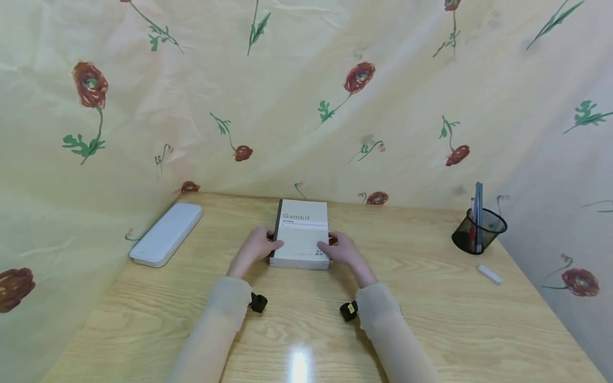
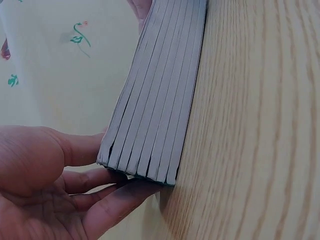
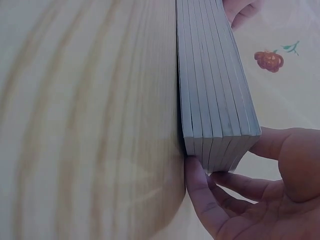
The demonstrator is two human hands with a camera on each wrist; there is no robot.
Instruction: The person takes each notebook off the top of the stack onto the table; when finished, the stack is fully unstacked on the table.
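A stack of several notebooks (image 1: 303, 229), the top one white with "Gambit" printed on it and a dark spine on the left, lies at the middle of the table's far part. My left hand (image 1: 256, 246) grips its left side, thumb on the top cover and fingers along the spines. On the opposite side my right hand (image 1: 344, 249) holds it the same way, thumb over the lower right corner. In the left wrist view the notebooks' near edges (image 2: 155, 90) line up evenly. The right wrist view shows fingers (image 3: 205, 200) against the stack's side, low by the tabletop.
A white oblong case (image 1: 167, 234) lies at the left. To the right stands a black mesh pen holder (image 1: 490, 231) with pens in it, and a small white block (image 1: 489, 274) lies in front. Flower-patterned cloth (image 1: 287, 106) hangs behind the wooden table (image 1: 297, 314).
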